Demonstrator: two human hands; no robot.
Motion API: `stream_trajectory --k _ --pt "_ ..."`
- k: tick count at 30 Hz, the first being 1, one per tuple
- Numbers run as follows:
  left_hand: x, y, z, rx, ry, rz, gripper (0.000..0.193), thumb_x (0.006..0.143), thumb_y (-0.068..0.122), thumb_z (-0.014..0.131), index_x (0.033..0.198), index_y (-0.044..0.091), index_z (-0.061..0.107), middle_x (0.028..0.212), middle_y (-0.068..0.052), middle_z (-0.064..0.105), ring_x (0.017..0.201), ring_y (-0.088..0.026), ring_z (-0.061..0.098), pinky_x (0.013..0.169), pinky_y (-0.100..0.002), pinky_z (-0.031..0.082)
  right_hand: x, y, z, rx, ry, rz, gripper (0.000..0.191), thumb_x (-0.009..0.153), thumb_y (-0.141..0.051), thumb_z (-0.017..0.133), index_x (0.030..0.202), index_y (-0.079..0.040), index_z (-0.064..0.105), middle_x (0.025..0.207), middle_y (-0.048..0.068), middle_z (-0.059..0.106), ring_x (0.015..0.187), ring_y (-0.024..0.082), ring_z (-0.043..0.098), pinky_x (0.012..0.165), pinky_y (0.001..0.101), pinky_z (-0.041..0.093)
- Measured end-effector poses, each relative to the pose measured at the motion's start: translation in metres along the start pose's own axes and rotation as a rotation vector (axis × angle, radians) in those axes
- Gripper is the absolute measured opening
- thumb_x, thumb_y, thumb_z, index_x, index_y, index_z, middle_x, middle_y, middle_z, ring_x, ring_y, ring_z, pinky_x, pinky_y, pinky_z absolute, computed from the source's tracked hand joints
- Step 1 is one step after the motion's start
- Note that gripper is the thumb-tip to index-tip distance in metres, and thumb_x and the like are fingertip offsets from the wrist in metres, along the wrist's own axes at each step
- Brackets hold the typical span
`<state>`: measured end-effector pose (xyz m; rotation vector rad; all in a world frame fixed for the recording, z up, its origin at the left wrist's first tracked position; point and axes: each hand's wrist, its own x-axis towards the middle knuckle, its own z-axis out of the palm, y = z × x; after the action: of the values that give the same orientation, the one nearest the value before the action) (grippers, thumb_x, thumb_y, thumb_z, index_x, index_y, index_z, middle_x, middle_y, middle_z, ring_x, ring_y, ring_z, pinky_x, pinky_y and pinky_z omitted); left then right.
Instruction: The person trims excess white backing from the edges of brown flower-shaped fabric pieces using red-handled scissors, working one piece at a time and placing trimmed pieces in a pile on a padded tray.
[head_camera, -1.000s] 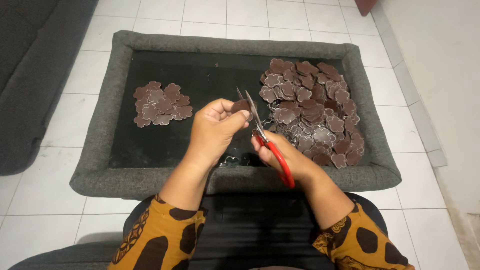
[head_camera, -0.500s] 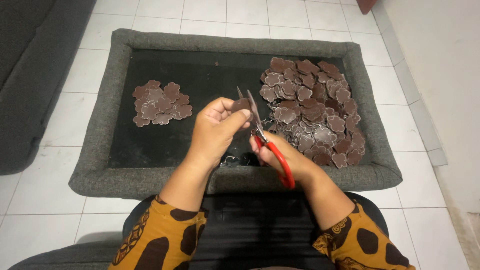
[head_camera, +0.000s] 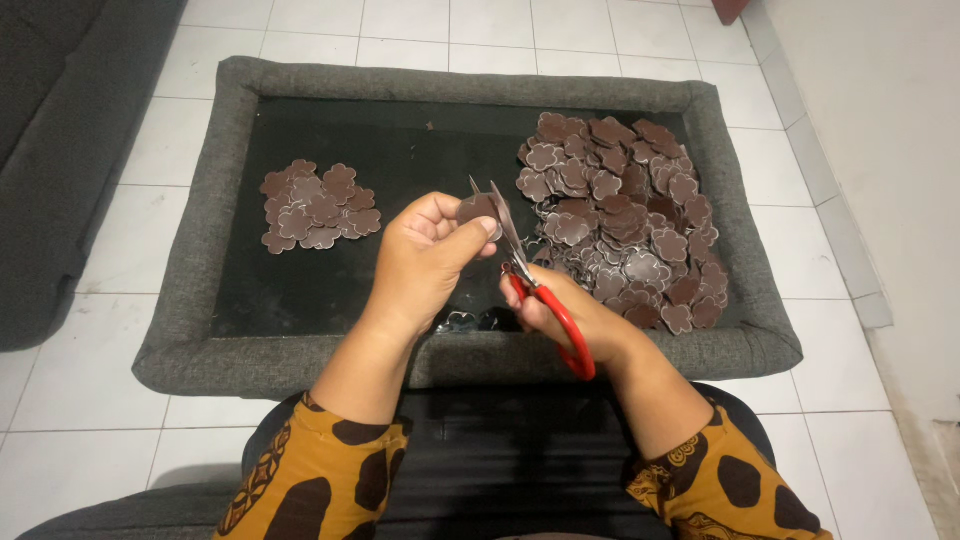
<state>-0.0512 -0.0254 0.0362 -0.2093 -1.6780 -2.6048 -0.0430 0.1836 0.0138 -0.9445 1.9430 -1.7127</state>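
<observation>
The left hand (head_camera: 425, 262) is pinching a small brown flower-shaped piece (head_camera: 476, 210) over the black tray with grey padded sides (head_camera: 190, 290). The right hand (head_camera: 570, 312) is gripping red-handled metal scissors (head_camera: 540, 290), blades touching the piece.

Around your work: tray, two piles, tiled floor

You have a grey padded tray (head_camera: 210, 250) with a black inner surface lying on a white tiled floor (head_camera: 90, 440); inside it, a small pile of brown flower-shaped pieces (head_camera: 318, 206) sits on your left and a much larger heap of the same brown pieces (head_camera: 625, 215) fills the right side, well apart from the small one, while a dark grey cushion (head_camera: 55, 150) runs along the far left of the floor and a pale wall (head_camera: 880, 120) rises on your right
</observation>
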Motion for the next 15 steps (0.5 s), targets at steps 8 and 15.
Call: stream_trajectory --k 8,15 --pt "0.0011 -0.0008 0.0001 -0.016 0.008 0.025 0.007 0.093 0.001 0.071 0.097 0.0 0.065 0.094 -0.008 0.074 0.082 -0.01 0.069 0.078 -0.025 0.059 0.0019 -0.0028 0.0014 -0.037 0.053 0.006 0.067 0.091 -0.078 0.055 0.093 -0.011 0.051 0.079 -0.005 0.045 0.075 0.008 0.043 0.064 0.0257 0.038" --pt "0.0018 -0.0003 0.0 -0.055 0.009 0.021 0.007 0.093 0.001 0.071 0.097 0.001 0.065 0.095 -0.008 0.074 0.082 -0.01 0.069 0.078 -0.025 0.058 0.002 -0.007 0.0051 0.036 0.071 0.042 0.064 0.091 -0.076 0.056 0.091 -0.012 0.05 0.078 -0.006 0.043 0.072 0.007 0.041 0.061 0.0248 0.036"
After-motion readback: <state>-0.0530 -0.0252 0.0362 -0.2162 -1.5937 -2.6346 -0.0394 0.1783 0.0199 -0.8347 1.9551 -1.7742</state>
